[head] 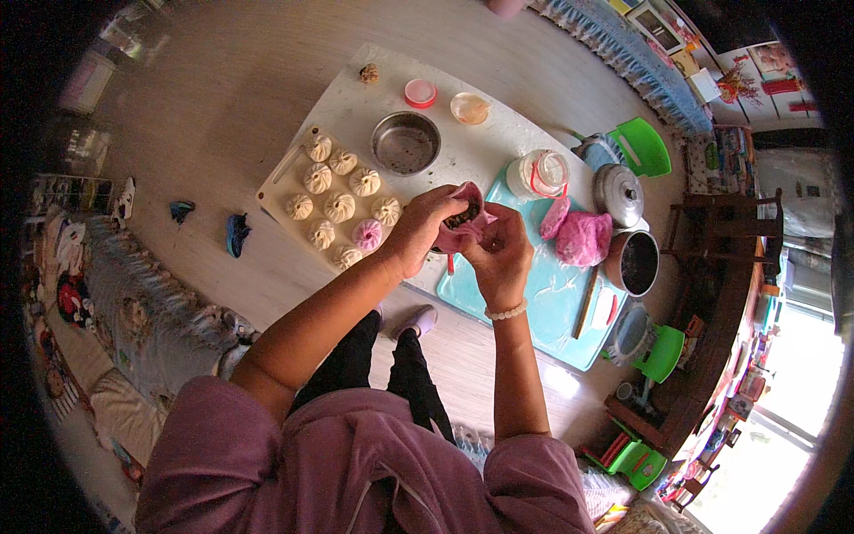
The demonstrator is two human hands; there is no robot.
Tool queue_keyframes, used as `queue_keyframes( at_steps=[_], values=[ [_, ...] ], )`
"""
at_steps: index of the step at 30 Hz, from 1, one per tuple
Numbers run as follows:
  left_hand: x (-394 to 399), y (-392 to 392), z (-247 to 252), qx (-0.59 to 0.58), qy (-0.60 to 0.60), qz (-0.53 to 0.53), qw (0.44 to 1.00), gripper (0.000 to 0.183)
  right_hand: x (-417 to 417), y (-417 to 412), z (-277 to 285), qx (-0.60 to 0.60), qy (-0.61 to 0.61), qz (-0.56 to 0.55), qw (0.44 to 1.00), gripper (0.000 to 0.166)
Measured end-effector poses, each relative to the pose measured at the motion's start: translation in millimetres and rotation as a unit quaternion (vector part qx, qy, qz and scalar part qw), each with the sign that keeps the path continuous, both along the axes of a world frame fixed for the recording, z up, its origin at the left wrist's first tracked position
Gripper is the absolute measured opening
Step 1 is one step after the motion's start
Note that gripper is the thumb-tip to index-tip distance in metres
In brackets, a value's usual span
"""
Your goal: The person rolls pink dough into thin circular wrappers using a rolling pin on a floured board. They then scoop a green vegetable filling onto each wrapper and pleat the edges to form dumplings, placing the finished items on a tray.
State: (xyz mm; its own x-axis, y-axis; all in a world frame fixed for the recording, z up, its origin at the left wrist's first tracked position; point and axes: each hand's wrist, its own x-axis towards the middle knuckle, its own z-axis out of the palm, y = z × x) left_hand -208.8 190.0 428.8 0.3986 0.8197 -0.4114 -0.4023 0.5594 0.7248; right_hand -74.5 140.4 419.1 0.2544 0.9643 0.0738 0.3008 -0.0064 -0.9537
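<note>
My left hand (423,227) cups a pink dough wrapper (471,193) with dark filling showing in its opening. The fingers of my right hand (497,250) pinch the wrapper's edge into folds on the near right side. To the left, a pale board (270,193) bears rows of white pleated buns (339,207) and one pink pleated bun (367,234). On the turquoise mat (540,334) at right lie a large pink dough lump (584,239), a smaller pink dough piece (554,218) and a wooden rolling pin (586,302). A red-handled tool is partly hidden beneath my hands.
A metal bowl (405,143) stands beyond the board, near a red-rimmed round container (420,93) and a small bowl (470,108). A jar with a red handle (538,174), a lidded pot (618,195) and an open pot (632,263) stand right. Green chairs (640,147) flank the table.
</note>
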Motion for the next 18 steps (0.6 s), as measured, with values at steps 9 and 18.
queue_keyframes(
  at_steps=[9, 18],
  values=[
    [-10.2, 3.8, -24.2, 0.017, 0.040, -0.099, 0.994, 0.028, 4.7, 5.3, 7.2, 0.115, -0.191, 0.137, 0.965, 0.027],
    [-17.8, 8.8, -23.5, 0.070, 0.038, -0.144, 0.986, 0.032, -9.8, -2.2, 19.6, -0.015, -0.046, 0.051, 0.998, 0.027]
  ],
)
